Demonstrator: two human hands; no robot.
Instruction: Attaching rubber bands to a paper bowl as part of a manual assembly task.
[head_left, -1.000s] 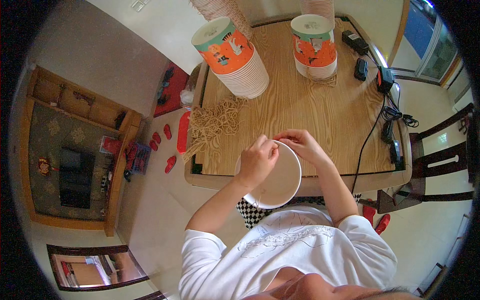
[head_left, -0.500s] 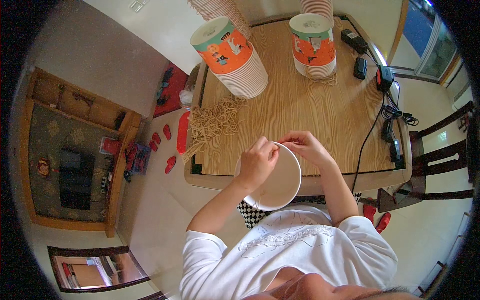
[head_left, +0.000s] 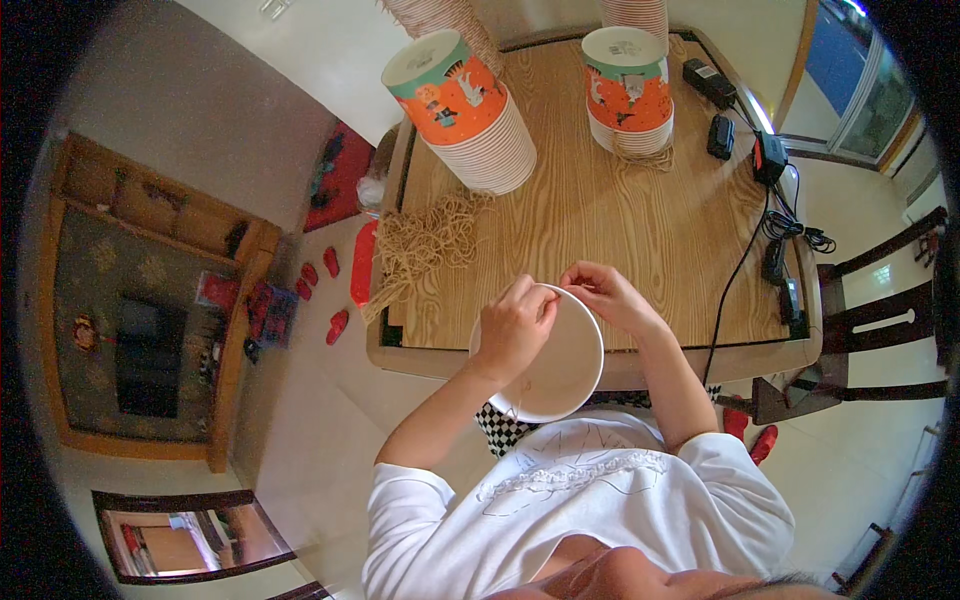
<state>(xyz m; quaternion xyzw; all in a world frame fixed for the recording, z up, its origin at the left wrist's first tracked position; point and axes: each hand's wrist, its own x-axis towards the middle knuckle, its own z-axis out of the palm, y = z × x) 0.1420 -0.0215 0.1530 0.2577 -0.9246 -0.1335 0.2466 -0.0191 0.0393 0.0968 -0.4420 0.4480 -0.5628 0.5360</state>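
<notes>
A white paper bucket (head_left: 560,365) is tilted with its open mouth toward me, at the table's near edge. My left hand (head_left: 515,330) is closed over its left rim, thumb and fingers pinched together at the top. Against the far rim, my right hand (head_left: 607,295) pinches with thumb and forefinger; whatever lies between those fingers is too small to make out. A thin strand of twine (head_left: 516,402) shows at the bucket's lower left. Left of both hands, a loose heap of brown twine (head_left: 430,245) lies on the wooden table (head_left: 570,220).
Upside-down stacks of orange-and-white paper buckets stand farther back, one at left (head_left: 465,115) and one at right (head_left: 630,85). Black adapters (head_left: 768,158) and cables run along the table's right side. A dark wooden chair (head_left: 870,320) stands to the right.
The fingers of my right hand have shifted slightly at the rim. My left hand and the bucket stay almost in place.
</notes>
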